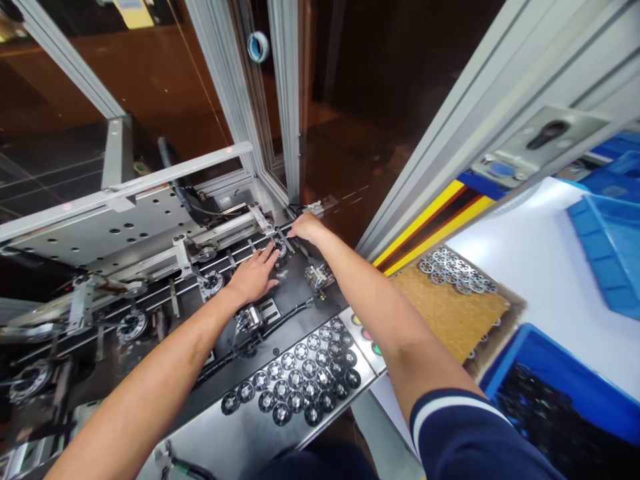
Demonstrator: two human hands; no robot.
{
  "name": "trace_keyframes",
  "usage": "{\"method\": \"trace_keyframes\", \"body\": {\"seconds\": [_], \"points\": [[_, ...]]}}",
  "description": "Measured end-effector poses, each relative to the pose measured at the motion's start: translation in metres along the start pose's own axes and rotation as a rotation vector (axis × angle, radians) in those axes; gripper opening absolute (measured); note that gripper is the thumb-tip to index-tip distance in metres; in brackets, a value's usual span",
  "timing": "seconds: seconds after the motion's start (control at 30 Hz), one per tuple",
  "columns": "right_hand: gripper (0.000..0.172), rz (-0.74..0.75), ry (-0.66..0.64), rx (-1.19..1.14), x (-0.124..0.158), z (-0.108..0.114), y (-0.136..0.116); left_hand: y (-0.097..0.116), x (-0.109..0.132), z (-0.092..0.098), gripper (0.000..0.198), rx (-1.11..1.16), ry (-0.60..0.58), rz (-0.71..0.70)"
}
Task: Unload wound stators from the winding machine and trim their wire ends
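My left hand [253, 277] lies palm down over the machine bed, its fingers stretched and spread. The fingertips reach the edge of a round slotted part [281, 248] in the machine's track; whether they press on it I cannot tell. Just beyond that part, my right hand [307, 227] is bent down at the wrist with its fingers drawn together. What those fingers hold, if anything, is hidden. More round parts sit along the track to the left, among them one [213, 283] beside my left wrist and another [133, 325] farther off.
Several black-and-silver round parts [295, 379] stand on the metal ledge in front. Coloured buttons [367, 335] sit beside it. To the right are a cardboard box [445, 307] with metal rings [457, 270] and a blue bin [555, 347] of black pieces. Aluminium posts [285, 100] frame the machine.
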State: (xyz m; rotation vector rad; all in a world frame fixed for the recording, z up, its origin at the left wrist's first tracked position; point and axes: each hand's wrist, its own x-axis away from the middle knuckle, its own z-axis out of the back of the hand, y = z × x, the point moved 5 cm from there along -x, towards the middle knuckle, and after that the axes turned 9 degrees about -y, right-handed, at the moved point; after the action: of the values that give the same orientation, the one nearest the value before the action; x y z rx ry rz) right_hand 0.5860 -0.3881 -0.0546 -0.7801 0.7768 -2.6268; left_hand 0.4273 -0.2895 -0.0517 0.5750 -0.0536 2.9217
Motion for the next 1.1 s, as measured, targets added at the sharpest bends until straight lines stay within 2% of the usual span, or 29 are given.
{"method": "trace_keyframes", "body": {"seconds": [0.1, 0.2, 0.53, 1.1], "points": [[0.026, -0.009, -0.116, -0.047, 0.018, -0.011, 0.005, 0.000, 0.000, 0.000, 0.074, -0.001, -0.011, -0.002], [0.024, -0.009, -0.164, -0.086, 0.025, -0.016, 0.004, 0.000, -0.001, 0.002, 0.072, -0.003, -0.030, 0.004], [0.023, -0.063, -0.180, -0.154, 0.018, -0.018, 0.006, 0.003, -0.001, 0.000, 0.073, -0.007, -0.041, 0.009], [0.023, -0.070, -0.228, -0.141, 0.018, -0.021, 0.007, 0.004, 0.001, 0.001, 0.076, 0.009, -0.038, 0.026]]}}
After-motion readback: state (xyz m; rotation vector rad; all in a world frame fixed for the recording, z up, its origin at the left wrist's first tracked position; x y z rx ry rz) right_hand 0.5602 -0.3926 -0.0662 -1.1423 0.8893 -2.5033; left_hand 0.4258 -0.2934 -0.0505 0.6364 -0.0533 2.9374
